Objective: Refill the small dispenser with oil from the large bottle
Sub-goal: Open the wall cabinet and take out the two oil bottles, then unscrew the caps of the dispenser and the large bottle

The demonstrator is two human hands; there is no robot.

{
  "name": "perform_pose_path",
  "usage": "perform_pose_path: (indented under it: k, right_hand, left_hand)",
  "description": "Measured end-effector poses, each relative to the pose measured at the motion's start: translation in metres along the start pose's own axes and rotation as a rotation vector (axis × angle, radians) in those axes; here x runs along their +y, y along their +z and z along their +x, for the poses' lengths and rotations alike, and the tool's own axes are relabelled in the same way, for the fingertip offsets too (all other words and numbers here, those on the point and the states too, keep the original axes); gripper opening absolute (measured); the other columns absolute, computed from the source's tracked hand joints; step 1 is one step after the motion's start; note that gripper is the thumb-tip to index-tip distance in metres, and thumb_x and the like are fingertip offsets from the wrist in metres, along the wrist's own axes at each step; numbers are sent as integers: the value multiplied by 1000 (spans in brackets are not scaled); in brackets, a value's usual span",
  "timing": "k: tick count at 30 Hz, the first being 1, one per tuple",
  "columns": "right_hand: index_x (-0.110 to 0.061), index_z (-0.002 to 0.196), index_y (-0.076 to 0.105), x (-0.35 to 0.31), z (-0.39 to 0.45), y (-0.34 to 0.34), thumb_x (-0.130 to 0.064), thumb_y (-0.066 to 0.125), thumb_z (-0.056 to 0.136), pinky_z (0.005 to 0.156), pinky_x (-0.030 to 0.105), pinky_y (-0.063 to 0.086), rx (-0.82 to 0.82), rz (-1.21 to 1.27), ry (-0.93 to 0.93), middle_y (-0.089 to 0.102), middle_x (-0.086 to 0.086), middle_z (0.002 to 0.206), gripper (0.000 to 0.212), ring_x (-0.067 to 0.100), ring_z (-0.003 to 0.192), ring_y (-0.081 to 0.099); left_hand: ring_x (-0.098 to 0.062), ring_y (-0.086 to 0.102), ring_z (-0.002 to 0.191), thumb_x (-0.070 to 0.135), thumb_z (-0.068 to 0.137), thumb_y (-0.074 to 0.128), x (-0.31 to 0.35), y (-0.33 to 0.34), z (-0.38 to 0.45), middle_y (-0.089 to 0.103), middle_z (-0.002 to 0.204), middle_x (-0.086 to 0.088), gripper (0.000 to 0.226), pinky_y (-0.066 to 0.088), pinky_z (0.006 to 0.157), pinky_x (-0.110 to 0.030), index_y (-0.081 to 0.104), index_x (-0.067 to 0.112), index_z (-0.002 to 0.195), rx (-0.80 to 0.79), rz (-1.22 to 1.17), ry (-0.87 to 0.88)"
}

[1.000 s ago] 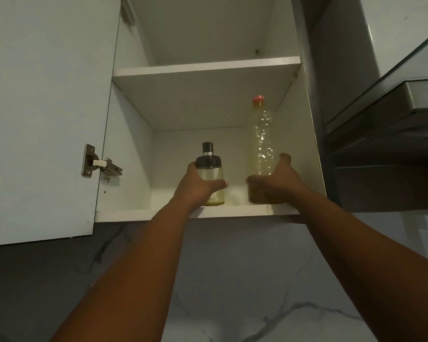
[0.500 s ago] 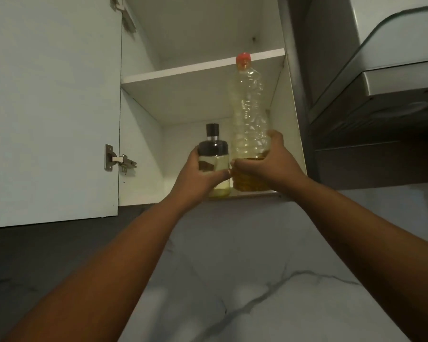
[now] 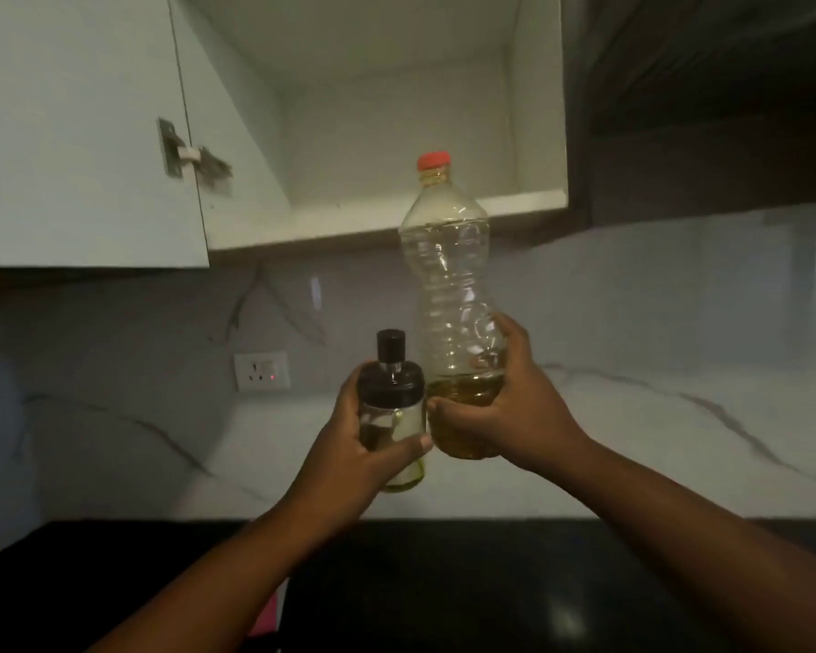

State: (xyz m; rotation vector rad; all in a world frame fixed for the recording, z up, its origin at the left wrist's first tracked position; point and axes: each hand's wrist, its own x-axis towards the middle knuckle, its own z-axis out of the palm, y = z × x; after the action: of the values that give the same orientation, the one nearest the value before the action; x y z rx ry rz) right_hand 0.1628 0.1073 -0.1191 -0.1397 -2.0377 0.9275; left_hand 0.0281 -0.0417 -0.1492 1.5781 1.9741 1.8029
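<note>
Bottles have both left the cupboard (image 3: pixel 528 200): your left hand (image 3: pixel 363 445) fingers wrap the small dispenser (image 3: pixel 394 412), your right hand (image 3: pixel 505 407) grips the large bottle (image 3: pixel 453 285) low, side by side above the dark worktop (image 3: pixel 444 582). Caps stay on; set them down next.

I see the large bottle (image 3: pixel 448 275) as clear, ribbed plastic, glossy, with a matt red plastic cap (image 3: pixel 434 161) on top. Just left of it the small dispenser (image 3: pixel 393 407) has a smooth clear body, glass or plastic I can't tell, under a glossy black plastic collar and cap. Above the bottle, the cabinet (image 3: pixel 387 110) is smooth matt white board; its door hinge (image 3: pixel 192 155) looks like bare metal. Behind the bottle the wall (image 3: pixel 655 417) is polished, veined marble-look stone. Below it the table (image 3: pixel 444 582) is glossy black.
</note>
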Motion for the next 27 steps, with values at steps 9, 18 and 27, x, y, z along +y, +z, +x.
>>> perform_pose_path:
  k: [9, 18, 27]
  right_hand:
    - [-52, 137, 13, 85, -105, 71, -41, 88, 59, 95, 34, 52, -24, 16, 310, 56, -20, 124, 108, 1, 109, 60]
    - [-48, 145, 4, 135, -192, 113, -42, 87, 60, 88, 16, 39, -109, -13, 565, 41, -26, 131, 119, -10, 108, 49]
    - [-49, 143, 2, 164, -230, 106, -35, 87, 63, 96, 24, 35, -64, -48, 672, 34, -17, 142, 117, 0, 124, 37]
  left_hand:
    - [19, 55, 106, 23, 79, 82, -107, 27, -72, 56, 121, 28, 81, 47, 87, -9, 31, 46, 137, -120, -21, -236]
    - [-12, 59, 115, 24, 75, 86, -193, 50, -142, 57, 122, 15, 81, 48, 103, -41, 31, 44, 132, -208, 57, -469]
    - [-3, 57, 109, 14, 76, 83, -221, 76, -170, 55, 123, 12, 79, 46, 88, -19, 31, 39, 130, -182, 6, -545]
